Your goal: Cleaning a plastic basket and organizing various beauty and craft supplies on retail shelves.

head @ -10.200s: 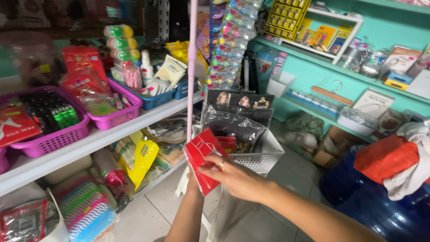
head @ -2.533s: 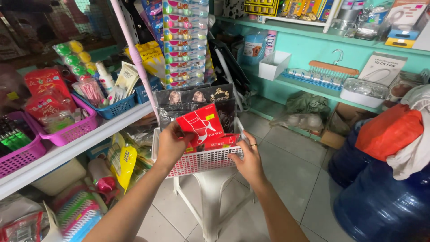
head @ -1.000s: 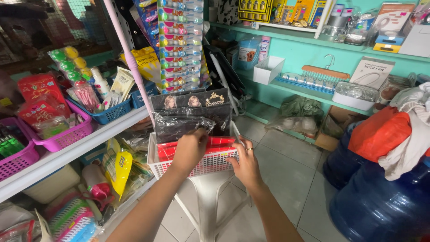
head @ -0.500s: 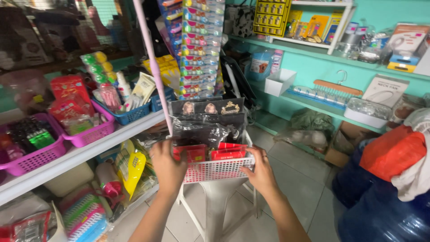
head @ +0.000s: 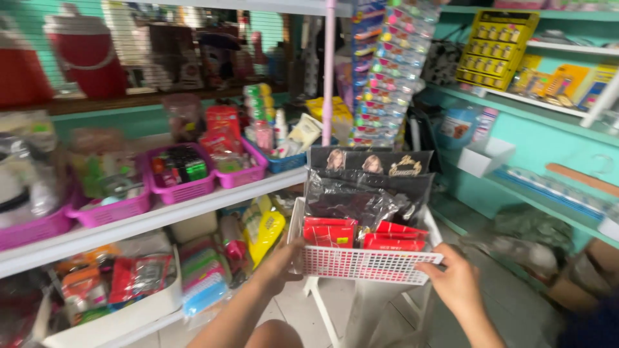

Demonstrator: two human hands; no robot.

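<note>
A white mesh basket [head: 367, 264] rests on a white plastic stool [head: 380, 309] in front of me. My left hand [head: 282, 259] grips its left front corner. At the right front corner, my right hand [head: 453, 281] holds the rim. Inside the basket stand several red packets [head: 332, 231] in front and black packs in clear wrap [head: 361, 200] behind them, topped by a black header card with pictures.
A white shelf [head: 161, 216] to the left carries pink baskets [head: 180, 187] and a blue basket [head: 287, 161] of small goods. A pink pole [head: 327, 71] rises behind the basket. Hanging strips of colourful items [head: 393, 71] and teal wall shelves [head: 516, 96] stand to the right.
Earlier I held a red packet over the basket and set it in. Both hands then dropped to the basket's front corners, and my view has swung to the left.
</note>
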